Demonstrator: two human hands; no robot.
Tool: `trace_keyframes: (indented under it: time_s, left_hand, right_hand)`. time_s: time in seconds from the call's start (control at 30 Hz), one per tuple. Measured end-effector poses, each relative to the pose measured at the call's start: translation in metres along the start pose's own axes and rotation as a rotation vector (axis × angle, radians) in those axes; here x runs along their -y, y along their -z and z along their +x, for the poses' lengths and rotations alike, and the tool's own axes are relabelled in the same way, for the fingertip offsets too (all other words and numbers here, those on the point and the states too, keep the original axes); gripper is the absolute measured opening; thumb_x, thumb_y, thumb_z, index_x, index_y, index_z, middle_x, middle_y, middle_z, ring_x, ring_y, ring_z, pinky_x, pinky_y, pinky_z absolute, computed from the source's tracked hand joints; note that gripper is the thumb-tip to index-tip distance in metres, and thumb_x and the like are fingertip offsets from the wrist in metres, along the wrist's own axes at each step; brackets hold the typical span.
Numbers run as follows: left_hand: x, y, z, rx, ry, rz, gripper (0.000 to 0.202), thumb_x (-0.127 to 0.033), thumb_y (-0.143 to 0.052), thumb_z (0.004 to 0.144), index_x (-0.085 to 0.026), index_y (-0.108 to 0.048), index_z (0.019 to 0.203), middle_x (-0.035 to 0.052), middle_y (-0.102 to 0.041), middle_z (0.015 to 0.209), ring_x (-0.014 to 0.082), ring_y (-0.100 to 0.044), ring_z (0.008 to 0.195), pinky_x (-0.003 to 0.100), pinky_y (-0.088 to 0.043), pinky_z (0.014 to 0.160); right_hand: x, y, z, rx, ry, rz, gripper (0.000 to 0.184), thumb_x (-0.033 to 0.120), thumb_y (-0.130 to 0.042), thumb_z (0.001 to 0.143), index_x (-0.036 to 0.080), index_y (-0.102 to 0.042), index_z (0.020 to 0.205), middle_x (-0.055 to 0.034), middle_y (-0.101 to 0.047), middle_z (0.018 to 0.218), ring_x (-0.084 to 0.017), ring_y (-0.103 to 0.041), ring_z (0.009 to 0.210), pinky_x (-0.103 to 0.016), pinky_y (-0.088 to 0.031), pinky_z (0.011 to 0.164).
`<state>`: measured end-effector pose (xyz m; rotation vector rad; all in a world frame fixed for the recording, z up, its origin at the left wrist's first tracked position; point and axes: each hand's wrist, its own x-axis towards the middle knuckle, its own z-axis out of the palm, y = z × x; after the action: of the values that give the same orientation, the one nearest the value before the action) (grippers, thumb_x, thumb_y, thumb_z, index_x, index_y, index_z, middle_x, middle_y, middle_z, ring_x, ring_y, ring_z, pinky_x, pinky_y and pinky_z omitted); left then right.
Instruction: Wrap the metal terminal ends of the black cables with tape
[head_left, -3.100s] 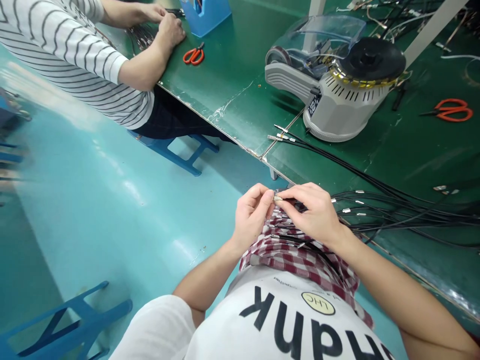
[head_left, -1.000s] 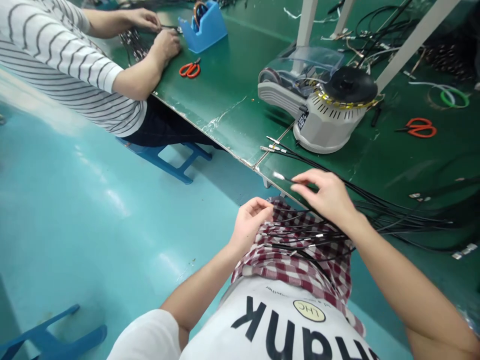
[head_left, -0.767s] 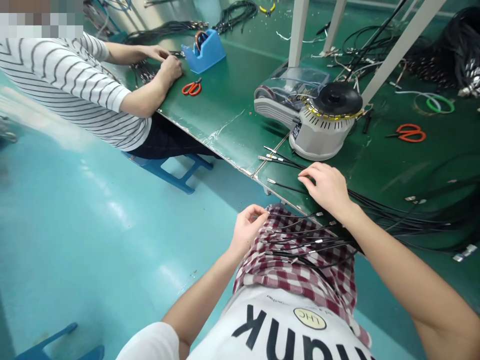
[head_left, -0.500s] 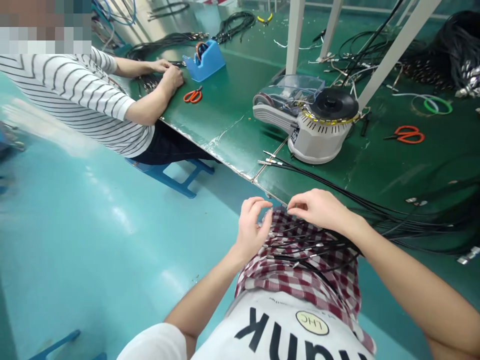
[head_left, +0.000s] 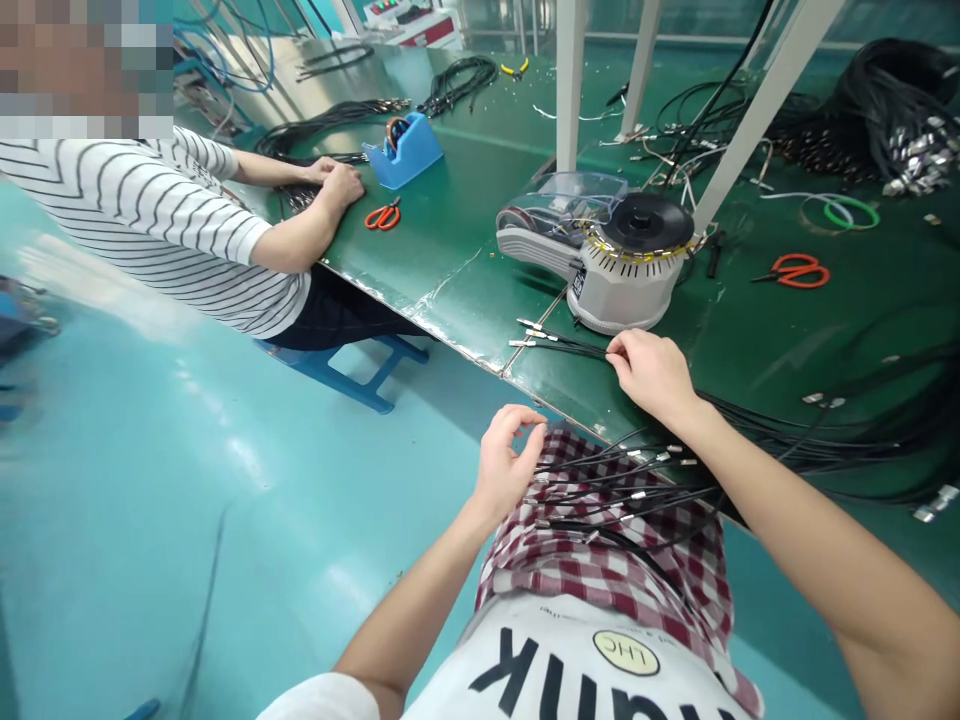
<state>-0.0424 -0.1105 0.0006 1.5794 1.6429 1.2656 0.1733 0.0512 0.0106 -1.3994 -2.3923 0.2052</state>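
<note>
My right hand (head_left: 651, 374) reaches over the table edge, its thumb and fingertips closed on the thin black cables (head_left: 574, 346) lying on the green table. These cables end in small metal and white tips (head_left: 531, 334) on the left; how many are pinched is hidden. Above my lap, my left hand (head_left: 510, 458) has curled fingers, the thumb tip close to the index finger, and nothing visible between them. More black cables with metal ends (head_left: 637, 495) lie across the red-and-white checked cloth (head_left: 555, 560) on my lap, just right of my left hand.
A grey tape dispenser (head_left: 622, 290) stands beyond my right hand, near white frame posts (head_left: 568, 90). Orange-handled scissors (head_left: 799, 270) and cable bundles (head_left: 900, 110) lie to the right. On the left, a co-worker (head_left: 225, 230) sits near a blue tape holder (head_left: 409, 152) and another pair of scissors (head_left: 383, 215).
My right hand has moved from above my lap, forward and right, onto the cables on the table. My left hand stays nearly in place. The view has tilted slightly.
</note>
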Motion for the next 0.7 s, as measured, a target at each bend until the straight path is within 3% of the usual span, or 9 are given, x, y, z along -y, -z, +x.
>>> trace_keyframes:
  time_s: [0.13, 0.23, 0.37, 0.47, 0.57, 0.7]
  left_hand:
    - [-0.001, -0.001, 0.003, 0.005, 0.059, -0.070, 0.008, -0.022, -0.060, 0.093, -0.020, -0.068, 0.093, 0.0047, -0.067, 0.094, 0.0172, -0.060, 0.086, 0.030, -0.046, 0.078]
    - [-0.002, -0.002, 0.003, 0.012, 0.080, -0.097, 0.008, -0.024, -0.061, 0.093, -0.019, -0.068, 0.092, 0.0046, -0.067, 0.093, 0.0167, -0.059, 0.083, 0.030, -0.046, 0.077]
    - [-0.007, 0.001, 0.004, 0.003, 0.158, -0.170, 0.011, -0.028, -0.063, 0.093, -0.019, -0.068, 0.097, 0.0057, -0.067, 0.094, 0.0176, -0.061, 0.086, 0.030, -0.047, 0.079]
    - [-0.014, 0.010, 0.007, -0.049, 0.241, -0.434, 0.028, -0.033, -0.068, 0.091, -0.020, -0.062, 0.115, 0.0059, -0.067, 0.094, 0.0168, -0.062, 0.085, 0.029, -0.048, 0.078]
    - [-0.022, 0.022, 0.012, -0.084, 0.235, -0.760, 0.039, -0.041, -0.064, 0.094, -0.022, -0.054, 0.127, 0.0047, -0.065, 0.088, 0.0141, -0.059, 0.074, 0.028, -0.048, 0.071]
    - [-0.033, 0.031, 0.009, -0.146, 0.247, -0.829, 0.019, -0.036, -0.064, 0.095, -0.018, -0.065, 0.103, 0.0018, -0.060, 0.072, 0.0118, -0.055, 0.065, 0.025, -0.043, 0.062]
  right_hand:
    - [-0.006, 0.000, 0.000, -0.008, 0.001, 0.128, 0.015, 0.021, -0.058, 0.092, 0.021, -0.066, 0.104, -0.0045, -0.070, 0.097, -0.023, -0.064, 0.093, -0.035, -0.043, 0.080]
    - [-0.008, 0.000, -0.001, -0.032, -0.009, 0.199, 0.014, 0.021, -0.057, 0.093, 0.022, -0.068, 0.101, -0.0055, -0.067, 0.098, -0.022, -0.064, 0.093, -0.035, -0.048, 0.082]
    - [0.003, 0.014, -0.010, -0.182, -0.022, 0.433, 0.015, 0.022, -0.054, 0.095, 0.022, -0.066, 0.103, -0.0055, -0.066, 0.102, -0.020, -0.063, 0.093, -0.036, -0.051, 0.086]
    - [0.014, 0.029, -0.031, -0.184, 0.052, 0.582, 0.011, 0.023, -0.057, 0.096, 0.024, -0.066, 0.102, -0.0049, -0.065, 0.101, -0.020, -0.063, 0.091, -0.035, -0.052, 0.082]
    - [0.018, 0.038, -0.057, -0.107, 0.165, 0.567, 0.011, 0.021, -0.057, 0.096, 0.024, -0.065, 0.103, -0.0054, -0.065, 0.102, -0.020, -0.064, 0.095, -0.036, -0.051, 0.085]
    - [0.027, 0.041, -0.079, -0.044, 0.306, 0.440, 0.014, 0.022, -0.063, 0.093, 0.023, -0.064, 0.107, -0.0056, -0.069, 0.103, -0.022, -0.065, 0.098, -0.039, -0.049, 0.088]
